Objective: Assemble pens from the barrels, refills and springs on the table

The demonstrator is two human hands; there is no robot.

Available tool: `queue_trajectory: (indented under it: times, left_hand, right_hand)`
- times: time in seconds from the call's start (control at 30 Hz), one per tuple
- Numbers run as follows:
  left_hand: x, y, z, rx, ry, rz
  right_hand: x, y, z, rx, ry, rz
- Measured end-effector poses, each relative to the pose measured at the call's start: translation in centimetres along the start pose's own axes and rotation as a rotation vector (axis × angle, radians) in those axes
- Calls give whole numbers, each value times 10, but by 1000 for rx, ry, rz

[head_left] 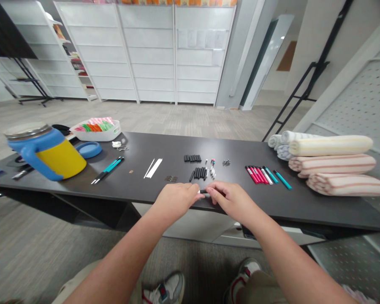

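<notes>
My left hand (177, 197) and my right hand (229, 197) meet at the front edge of the dark table. Between their closed fingertips is a small black pen part (203, 191) with a whitish end on the left; the fingers cover most of it. Just beyond lie a row of black pen grips (200, 173), a row of short black rubber sleeves (192, 158) and small white pieces (213, 171). Tiny metal springs (171, 178) rest left of these. Thin white refill sticks (154, 168) lie farther left. Right of my hands are red, white and teal pen barrels (261, 175).
Rolled striped towels (338, 164) are stacked at the right end. On the left stand a large blue and yellow mug (50, 154), a blue lid (88, 149) and a white basket (96, 131) of colourful packets. Two teal pens (107, 170) lie near the mug.
</notes>
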State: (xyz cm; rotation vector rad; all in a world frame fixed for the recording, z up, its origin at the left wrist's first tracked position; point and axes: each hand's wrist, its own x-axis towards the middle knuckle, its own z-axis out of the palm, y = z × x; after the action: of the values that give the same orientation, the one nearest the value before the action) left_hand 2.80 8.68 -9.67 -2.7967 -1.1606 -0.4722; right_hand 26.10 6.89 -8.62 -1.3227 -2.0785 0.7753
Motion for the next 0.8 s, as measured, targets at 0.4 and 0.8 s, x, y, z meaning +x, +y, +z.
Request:
queue_trajectory:
  times: [0.4,0.8]
  left_hand:
    - [0,-1,0,-94,28,-18]
    - [0,-1,0,-52,12,-6]
  right_hand:
    - [1,2,0,38,41,-38]
    - [1,1,3,58,68,-8]
